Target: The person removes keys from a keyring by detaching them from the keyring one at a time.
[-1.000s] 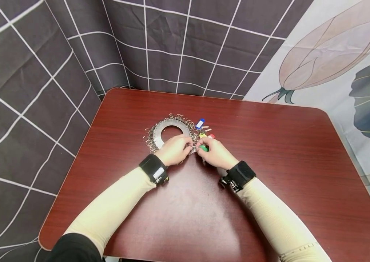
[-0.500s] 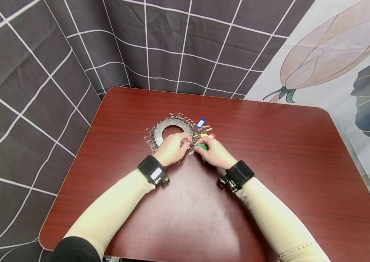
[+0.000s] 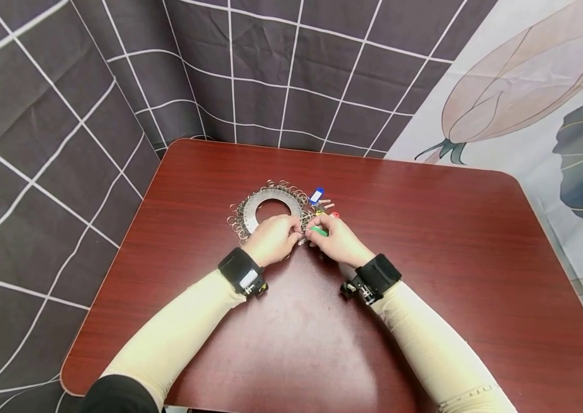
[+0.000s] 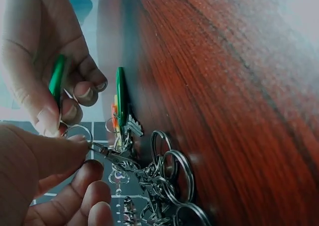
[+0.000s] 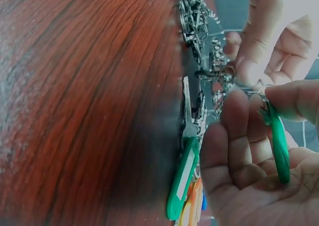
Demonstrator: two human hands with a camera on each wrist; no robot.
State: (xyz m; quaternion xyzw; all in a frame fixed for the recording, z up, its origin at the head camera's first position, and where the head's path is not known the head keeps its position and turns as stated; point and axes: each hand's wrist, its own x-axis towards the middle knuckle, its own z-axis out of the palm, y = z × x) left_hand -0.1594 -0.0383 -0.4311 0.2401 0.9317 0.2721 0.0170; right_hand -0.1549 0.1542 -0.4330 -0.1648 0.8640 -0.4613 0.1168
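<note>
Your left hand (image 3: 270, 238) pinches a small silver wire loop (image 4: 85, 128), your right hand (image 3: 339, 238) a green plastic key tag (image 5: 281, 151) — both remain at the flat silver metal ring's (image 3: 249, 213) near-right edge; linking apparently unfinished.

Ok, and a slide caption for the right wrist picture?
Right hand holding a green tag, left hand close by, key rings nearby.

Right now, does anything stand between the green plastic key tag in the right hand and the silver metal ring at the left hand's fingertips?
No separate object shows between the green tag and the silver ring; only the right hand and left hand crowd that spot, partly hiding it.
</note>
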